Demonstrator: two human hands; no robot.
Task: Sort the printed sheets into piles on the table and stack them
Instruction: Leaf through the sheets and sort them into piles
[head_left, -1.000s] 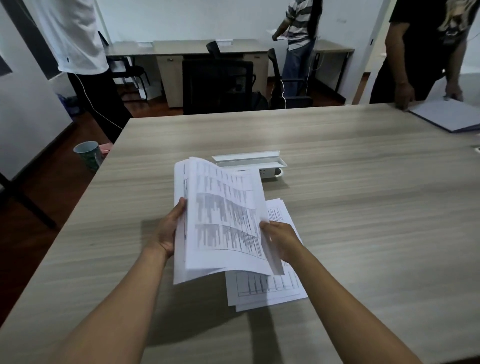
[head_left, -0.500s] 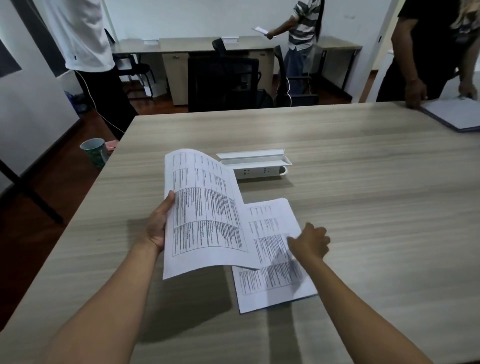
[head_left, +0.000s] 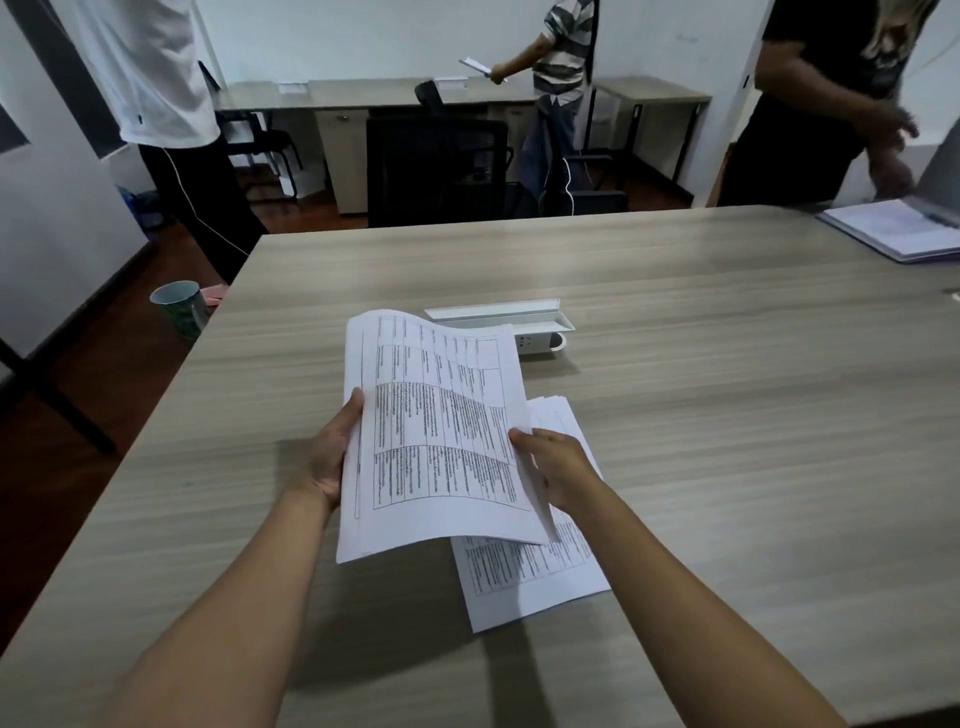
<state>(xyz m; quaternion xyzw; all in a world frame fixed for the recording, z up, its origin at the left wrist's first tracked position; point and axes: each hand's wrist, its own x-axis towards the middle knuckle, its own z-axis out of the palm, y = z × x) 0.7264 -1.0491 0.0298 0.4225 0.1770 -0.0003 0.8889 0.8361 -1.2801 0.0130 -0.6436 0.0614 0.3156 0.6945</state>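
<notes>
Pinching sheaf (head_left: 436, 441) between left hand (head_left: 327, 457) and right hand (head_left: 558, 470) grips, above table pile (head_left: 530, 582)

Table pile (head_left: 524, 587) half under held sheets (head_left: 436, 431)

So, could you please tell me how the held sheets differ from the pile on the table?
The held sheets are lifted and curved, gripped by the left hand and right hand; the pile lies flat on the table. The held sheets show fully; the pile is partly covered by them. Both are white pages printed with tables.
</notes>
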